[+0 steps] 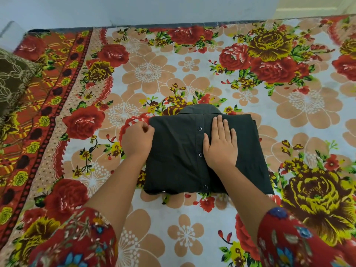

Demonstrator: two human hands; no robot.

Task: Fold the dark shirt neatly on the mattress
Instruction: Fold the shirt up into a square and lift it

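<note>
Head view gave us the dark shirt [179, 160] lying just below the middle of the frame, already folded into a compact rectangle on the mattress [192, 60], which was covered by a sheet [289, 116] printed with red, yellow and peach flowers. We saw the collar [200, 109] at the top edge of the bundle and a vertical row of metal snaps [200, 154] running down its front. The left hand [136, 139] sat at the shirt's left edge, near its upper corner, with its fingers curled in against the fabric, gripping that edge. The right hand [221, 145] lay flat on the shirt just to the right of the snaps, fingers straight and together, palm pressing the cloth down and holding nothing. Both forearms came up from the bottom of the frame out of red flowered sleeves [77, 241]. At the left edge we could make out part of a brown patterned pillow [13, 78], and a pale wall [154, 10] ran across the top.
</note>
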